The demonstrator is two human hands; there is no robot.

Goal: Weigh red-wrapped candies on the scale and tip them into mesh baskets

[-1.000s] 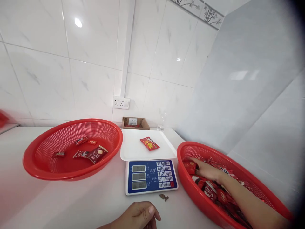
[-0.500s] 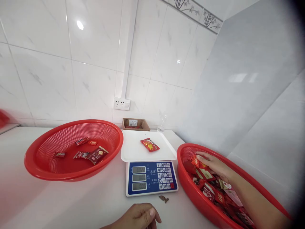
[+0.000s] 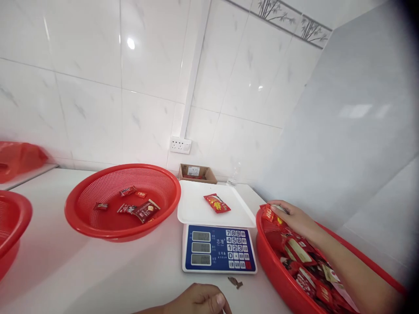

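Note:
My right hand (image 3: 290, 216) is closed on red snack packets (image 3: 267, 213) just above the near-left end of the right-hand red basket (image 3: 273, 261); something pale also shows under the fingers. Many wrapped snacks (image 3: 306, 281) fill that basket. At the bottom edge, my left hand (image 3: 203, 300) rests near the table with fingers loosely bent and apart, holding nothing I can see; its lower part is cut off. A red packet with yellow print (image 3: 217, 203) lies on the white tray (image 3: 193, 213) of the blue-faced scale (image 3: 220, 248), between the baskets.
Left of the scale stands a red perforated basket (image 3: 81, 224) with several snack packets in it. Another red basket (image 3: 19, 209) is cut off at the left edge. A cardboard box (image 3: 209, 176) and a clear bottle (image 3: 234, 175) stand by the wall. A brown scrap (image 3: 235, 282) lies before the scale.
My right hand has lifted slightly with the packets, from inside the basket to its rim. The view has turned left, bringing another red basket into sight. My left hand looks little changed.

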